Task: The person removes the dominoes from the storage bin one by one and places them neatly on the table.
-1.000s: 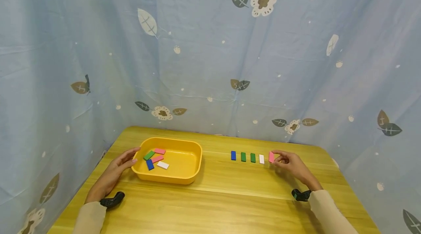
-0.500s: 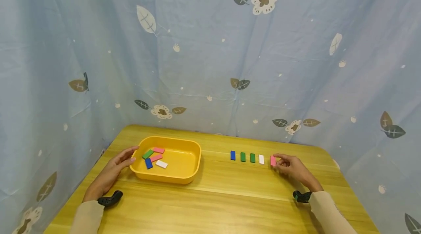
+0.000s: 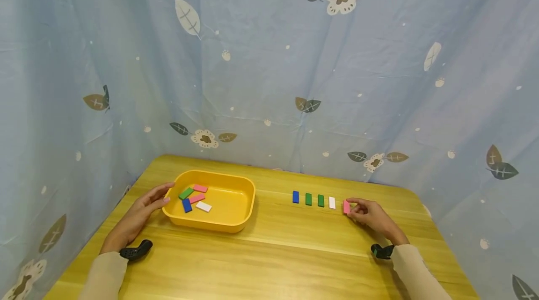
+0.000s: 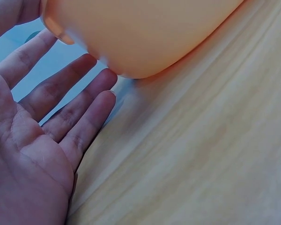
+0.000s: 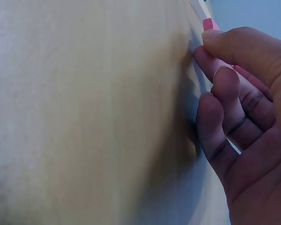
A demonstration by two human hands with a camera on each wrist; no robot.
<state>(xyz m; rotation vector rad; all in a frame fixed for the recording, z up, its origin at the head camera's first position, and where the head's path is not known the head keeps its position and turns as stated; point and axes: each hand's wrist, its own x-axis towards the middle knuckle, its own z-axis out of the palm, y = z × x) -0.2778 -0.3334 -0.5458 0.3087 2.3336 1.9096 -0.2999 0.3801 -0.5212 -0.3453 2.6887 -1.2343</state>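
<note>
My right hand [image 3: 372, 215] pinches a pink domino [image 3: 346, 207] between thumb and fingertips at the right end of a row. In the right wrist view only a bit of that pink domino [image 5: 207, 23] shows past the thumb. To its left in the row lie a white domino [image 3: 332, 202], two green dominoes [image 3: 321, 201] and a blue domino [image 3: 295, 197], evenly spaced. My left hand [image 3: 141, 211] touches the left end of a yellow tray [image 3: 219, 227], fingers nearly straight. The left wrist view shows those fingertips at the tray's outer wall [image 4: 131, 42].
Inside the tray lie several more dominoes: a green one [image 3: 186, 193], a blue one [image 3: 187, 205], a white one [image 3: 204, 207] and two pink ones [image 3: 200, 188]. The wooden table [image 3: 236, 267] meets a blue patterned curtain [image 3: 269, 80] at the back and sides.
The pink domino has shifted slightly right, away from the white one, and toward me, still pinched by the right hand. The left hand stays at the tray. The head view has shifted a little.
</note>
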